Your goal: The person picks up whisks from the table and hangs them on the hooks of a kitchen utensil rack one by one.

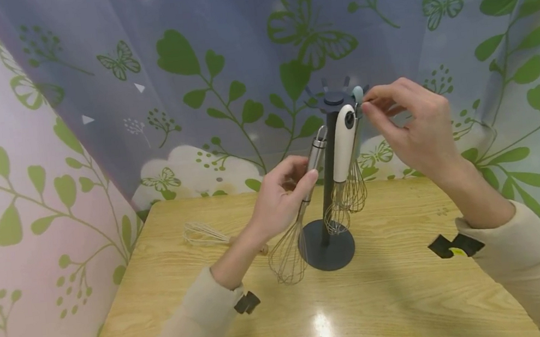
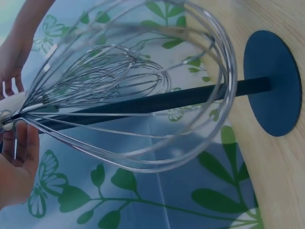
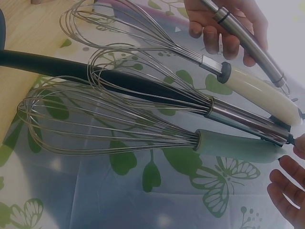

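Observation:
My left hand (image 1: 282, 194) grips a steel-handled whisk (image 1: 287, 254) left of the black stand (image 1: 327, 184), its wires pointing down. From the stand hang a cream-handled whisk (image 1: 345, 144), a second steel-handled whisk (image 3: 248, 123) and a mint-handled whisk (image 3: 238, 146). At the stand's top, my right hand (image 1: 413, 120) pinches the upper end of the hanging steel whisk with thumb and fingertips. In the right wrist view those fingers are partly cut off by the frame edge. The large wire loops of the left hand's whisk fill the left wrist view.
Another whisk (image 1: 205, 234) with a wooden handle lies on the table (image 1: 396, 292), partly behind my left forearm. The stand's round base (image 1: 328, 255) rests on the wood. A curtain (image 1: 237, 45) with leaves and butterflies hangs behind, and a similar one stands at the left.

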{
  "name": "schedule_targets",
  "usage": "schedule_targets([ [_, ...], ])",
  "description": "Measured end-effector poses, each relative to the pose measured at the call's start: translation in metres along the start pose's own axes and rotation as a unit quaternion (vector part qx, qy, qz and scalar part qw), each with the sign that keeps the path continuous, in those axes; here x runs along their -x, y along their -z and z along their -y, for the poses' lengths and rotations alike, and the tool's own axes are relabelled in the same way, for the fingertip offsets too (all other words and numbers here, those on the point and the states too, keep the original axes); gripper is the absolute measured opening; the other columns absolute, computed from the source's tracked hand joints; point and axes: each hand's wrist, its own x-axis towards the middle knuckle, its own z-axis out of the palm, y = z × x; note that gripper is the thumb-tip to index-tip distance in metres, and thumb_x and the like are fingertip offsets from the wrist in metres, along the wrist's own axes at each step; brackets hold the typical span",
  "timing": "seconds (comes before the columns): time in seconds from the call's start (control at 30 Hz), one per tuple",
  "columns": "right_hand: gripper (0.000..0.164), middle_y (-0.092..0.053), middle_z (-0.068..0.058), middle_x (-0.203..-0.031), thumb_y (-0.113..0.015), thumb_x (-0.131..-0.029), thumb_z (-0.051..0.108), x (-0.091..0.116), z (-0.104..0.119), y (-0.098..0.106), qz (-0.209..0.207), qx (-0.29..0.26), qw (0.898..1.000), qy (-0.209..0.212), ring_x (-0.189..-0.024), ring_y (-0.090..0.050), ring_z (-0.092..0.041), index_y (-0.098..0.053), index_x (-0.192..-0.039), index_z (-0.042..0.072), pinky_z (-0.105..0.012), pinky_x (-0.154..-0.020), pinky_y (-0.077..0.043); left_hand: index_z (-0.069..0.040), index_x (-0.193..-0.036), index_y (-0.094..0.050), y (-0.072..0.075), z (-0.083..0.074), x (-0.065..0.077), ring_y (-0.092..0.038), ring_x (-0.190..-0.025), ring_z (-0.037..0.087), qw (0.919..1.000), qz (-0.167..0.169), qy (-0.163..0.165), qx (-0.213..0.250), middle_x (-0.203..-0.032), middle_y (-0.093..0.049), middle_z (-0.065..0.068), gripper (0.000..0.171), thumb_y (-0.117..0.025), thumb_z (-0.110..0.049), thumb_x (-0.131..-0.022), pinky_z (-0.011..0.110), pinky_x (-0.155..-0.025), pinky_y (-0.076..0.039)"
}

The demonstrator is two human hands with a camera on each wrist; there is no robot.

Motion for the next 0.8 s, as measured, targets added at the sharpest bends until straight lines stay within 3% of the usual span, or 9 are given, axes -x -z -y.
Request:
schedule_targets([
  [0.3, 0.010, -0.073, -0.019, -0.086, -0.076, -0.091, -0.005, 0.000, -0.001, 0.000, -0.004, -0.003, 1.000, 0.007, -0.089, -0.056, 0.023, -0.076, -0.101, -0.004, -0.001, -0.078, -0.047, 0.003, -0.121, -0.067, -0.001, -0.004, -0.007, -0.055, -0.075, 0.006, 0.9998, 0.004, -0.003, 0.019, -0.094, -0.066, 0.020, 0.025, -0.058, -0.013, -0.104, 0.021, -0.062, -0.046],
  [0.8, 0.010, -0.073, -0.019, -0.086, -0.076, -0.091, -0.005, 0.000, -0.001, 0.000, -0.001, -0.001, 1.000, 0.010, -0.089, -0.056, 0.023, -0.076, -0.101, -0.004, -0.002, -0.078, -0.048, 0.004, -0.121, -0.066, 0.003, -0.018, -0.018, -0.056, -0.078, 0.007, 0.9992, 0.003, -0.007, 0.040, -0.097, -0.066, 0.022, 0.026, -0.056, -0.013, -0.104, 0.023, -0.067, -0.048],
])
